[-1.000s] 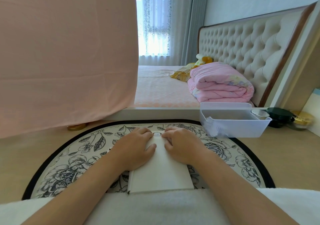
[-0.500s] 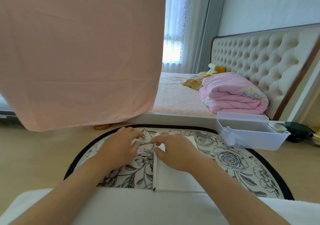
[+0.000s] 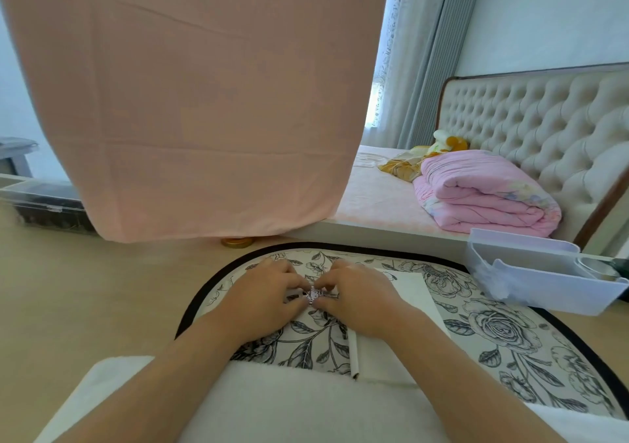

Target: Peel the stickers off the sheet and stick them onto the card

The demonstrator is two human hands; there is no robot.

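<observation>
Most of sticker sheet (image 3: 313,295) hidden, card (image 3: 416,292) half-covered

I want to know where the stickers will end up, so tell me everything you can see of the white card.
The white card lies flat on the floral mat, right of centre, its long side running away from the person. It looks like plain, blank stiff paper; the left edge shows some thickness, as if folded or layered. The right hand and forearm lie across it, hiding its middle. Its near end meets a white cloth.
</observation>
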